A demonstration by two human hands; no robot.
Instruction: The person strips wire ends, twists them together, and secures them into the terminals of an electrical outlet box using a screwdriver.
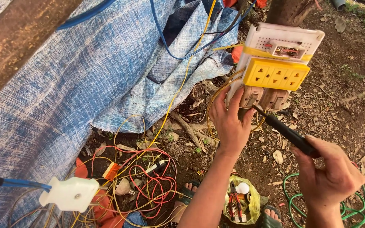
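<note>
My left hand (pixel 230 120) grips the lower left edge of a white perforated board (pixel 284 40) and holds it up. The board carries a yellow multi-socket outlet (pixel 275 74) and two beige switches (pixel 265 98) beneath it. My right hand (pixel 330 171) is closed around the black handle of a screwdriver (pixel 287 133). The screwdriver's tip touches the board just under the beige switches. Yellow wires (pixel 216 95) run from the board's left side down toward the ground.
A blue-white tarp (pixel 85 84) covers the left half. A tangle of red and yellow wires (pixel 148 177) lies on the dirt below, with a white plug (pixel 69 193) near the bottom left. A yellow bag with pliers (pixel 241 202), green hose (pixel 294 202) and sandalled feet are beneath my arms.
</note>
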